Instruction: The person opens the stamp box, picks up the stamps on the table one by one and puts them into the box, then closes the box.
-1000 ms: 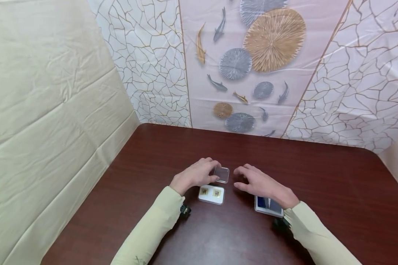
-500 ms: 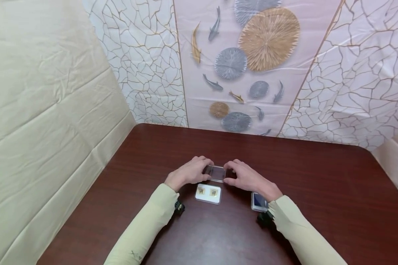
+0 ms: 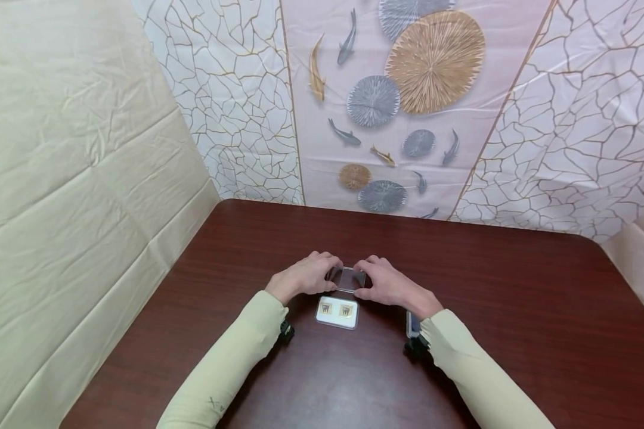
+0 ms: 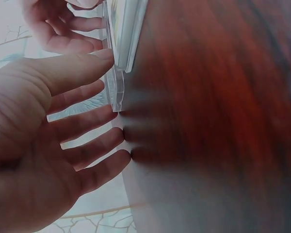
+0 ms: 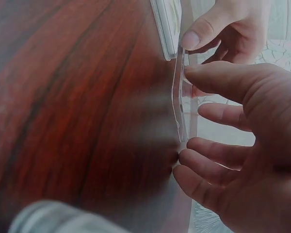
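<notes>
A clear plastic lid [image 3: 349,280] lies flat on the table between my two hands. My left hand [image 3: 307,275] grips its left end, with the thumb on the near edge and fingers at the far side. At the right end, my right hand [image 3: 389,283] holds it likewise; the right wrist view has that thumb against the lid [image 5: 177,97]. Some fingertips of both hands rest on the tabletop. Just nearer than the lid sits a flat white case [image 3: 337,320] with two small gold squares showing dark marks.
Partly hidden under my right wrist is a second flat case [image 3: 412,325] with a dark blue inside. The dark red-brown table [image 3: 515,298] ends at a patterned cloth [image 3: 247,119] behind and a cream cloth [image 3: 86,208] on the left.
My right hand has moved left and taken hold of the lid's right end. My left hand stays at the left end. The white case has not visibly moved on the table.
</notes>
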Demonstrator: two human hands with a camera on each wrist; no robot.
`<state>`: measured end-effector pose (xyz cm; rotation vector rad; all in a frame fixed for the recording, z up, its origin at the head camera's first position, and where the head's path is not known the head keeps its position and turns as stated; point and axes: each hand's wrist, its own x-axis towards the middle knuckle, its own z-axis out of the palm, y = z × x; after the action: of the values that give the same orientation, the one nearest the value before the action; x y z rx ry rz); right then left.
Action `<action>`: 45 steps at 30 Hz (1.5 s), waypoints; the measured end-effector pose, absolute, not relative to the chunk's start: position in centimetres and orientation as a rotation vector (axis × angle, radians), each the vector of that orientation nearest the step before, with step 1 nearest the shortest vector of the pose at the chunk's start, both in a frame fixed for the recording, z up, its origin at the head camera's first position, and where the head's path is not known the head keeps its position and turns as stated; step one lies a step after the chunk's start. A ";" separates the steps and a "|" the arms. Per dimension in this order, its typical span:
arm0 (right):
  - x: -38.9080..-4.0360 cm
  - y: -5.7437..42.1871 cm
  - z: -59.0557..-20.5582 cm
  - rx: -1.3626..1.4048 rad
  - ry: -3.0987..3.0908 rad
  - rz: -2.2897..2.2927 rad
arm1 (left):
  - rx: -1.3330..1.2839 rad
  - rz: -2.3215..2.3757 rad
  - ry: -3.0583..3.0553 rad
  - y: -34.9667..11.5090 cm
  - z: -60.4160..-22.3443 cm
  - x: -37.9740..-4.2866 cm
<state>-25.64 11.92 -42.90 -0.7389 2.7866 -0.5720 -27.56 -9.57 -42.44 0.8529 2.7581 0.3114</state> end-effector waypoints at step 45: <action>-23.9 11.4 -42.2 -0.873 2.825 -0.573 | 0.991 0.226 2.784 -10.6 -40.7 -25.4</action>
<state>-23.86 11.43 -42.18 -0.8730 2.8253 -0.5733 -25.35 -10.63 -40.74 0.9911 2.7836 0.2259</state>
